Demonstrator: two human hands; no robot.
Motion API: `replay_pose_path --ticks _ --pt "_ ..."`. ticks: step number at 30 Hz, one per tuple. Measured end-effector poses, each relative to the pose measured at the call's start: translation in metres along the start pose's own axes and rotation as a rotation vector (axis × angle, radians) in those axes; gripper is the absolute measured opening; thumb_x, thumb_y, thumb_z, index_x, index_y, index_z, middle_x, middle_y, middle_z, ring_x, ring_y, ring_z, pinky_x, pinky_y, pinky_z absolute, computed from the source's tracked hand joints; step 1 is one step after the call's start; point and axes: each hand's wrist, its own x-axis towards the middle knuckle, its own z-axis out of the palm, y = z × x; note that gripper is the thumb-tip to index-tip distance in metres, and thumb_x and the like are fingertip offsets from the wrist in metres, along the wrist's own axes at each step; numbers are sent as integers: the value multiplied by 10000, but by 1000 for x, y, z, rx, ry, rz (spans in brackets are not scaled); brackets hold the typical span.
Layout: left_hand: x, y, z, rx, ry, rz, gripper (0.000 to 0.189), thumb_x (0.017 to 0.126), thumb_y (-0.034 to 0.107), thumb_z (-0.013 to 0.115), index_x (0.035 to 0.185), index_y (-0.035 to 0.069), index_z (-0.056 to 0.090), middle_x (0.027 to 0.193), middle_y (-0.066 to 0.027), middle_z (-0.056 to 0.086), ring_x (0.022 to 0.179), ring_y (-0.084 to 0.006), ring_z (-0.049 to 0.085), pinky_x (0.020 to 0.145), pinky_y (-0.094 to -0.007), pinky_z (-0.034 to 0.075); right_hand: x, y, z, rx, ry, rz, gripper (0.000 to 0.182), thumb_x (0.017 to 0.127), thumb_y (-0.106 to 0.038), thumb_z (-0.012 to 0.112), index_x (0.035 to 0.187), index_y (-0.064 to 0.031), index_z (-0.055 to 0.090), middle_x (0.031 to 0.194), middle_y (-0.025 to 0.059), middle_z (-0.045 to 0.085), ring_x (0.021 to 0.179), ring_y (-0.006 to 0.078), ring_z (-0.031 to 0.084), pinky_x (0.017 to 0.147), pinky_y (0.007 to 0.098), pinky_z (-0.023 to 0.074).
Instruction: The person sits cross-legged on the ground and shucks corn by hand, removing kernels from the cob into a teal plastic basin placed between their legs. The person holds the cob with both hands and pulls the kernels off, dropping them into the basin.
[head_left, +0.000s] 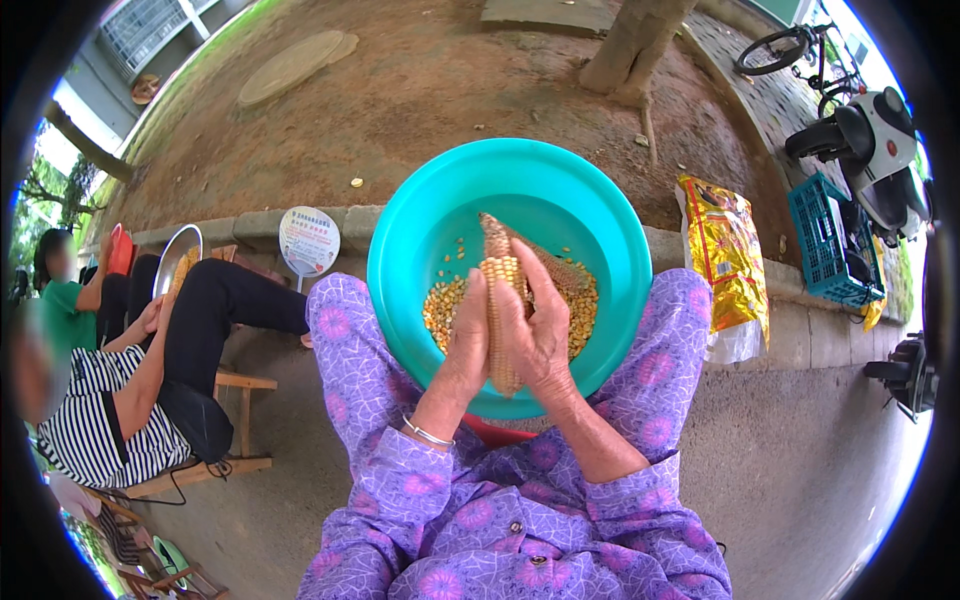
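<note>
A partly shelled ear of dried corn (504, 322) points away from me, held between both hands over a turquoise plastic basin (405, 202). Its far end is bare of kernels; the nearer part still bears pale yellow rows. My left hand (466, 330) grips its left side, the thumb along the rows. My right hand (541, 322) presses on the right side, its index finger reaching forward. Beyond that finger a bare corncob (562, 271) lies slanted in the basin, partly hidden by the hand. Loose corn kernels (447, 304) cover part of the basin floor.
The basin stands between my knees, with something red under it. At left a seated person in stripes (112, 420) holds corn by a metal bowl (180, 247). A round paddle fan (309, 241) bears writing. To the right are a gold sack (724, 255), blue crate (832, 240) and scooter (862, 142).
</note>
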Motion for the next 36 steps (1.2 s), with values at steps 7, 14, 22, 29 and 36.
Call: replay_pose_path --ticks 7,14,22,29,36 --pt "-7 -1 -2 114 -46 -41 444 1002 427 497 1208 38 559 1051 -46 623 932 -107 610 782 -272 517 15 10 -13 313 20 245 408 1017 -226 473 1329 32 519 1119 112 643 990 141 601 853 287 495" --pt "-9 -13 -4 75 84 -79 407 987 398 535 1125 22 609 957 -38 642 831 -91 614 731 -252 510 21 13 -17 630 27 398 407 982 -173 460 1309 63 508 1130 181 649 1015 239 654 868 338 533" --pt "-8 -19 -10 296 64 -67 454 979 430 527 1173 24 590 935 -43 652 756 -95 636 640 -243 540 22 19 -22 875 32 521 405 937 -168 494 1260 73 531 1142 179 633 1074 265 620 937 370 495" --pt "-8 -17 1 295 85 4 387 983 403 545 1066 31 615 857 -3 608 741 -50 553 631 -223 456 26 26 -25 956 7 537 357 940 -199 506 1194 45 570 1092 140 647 1012 233 623 877 350 507" --pt "-7 -23 -2 282 100 -9 338 984 384 561 982 52 622 802 30 571 694 -31 496 585 -202 399 24 27 -23 936 77 539 321 957 -204 515 1161 34 587 1044 135 665 954 218 640 847 341 515"
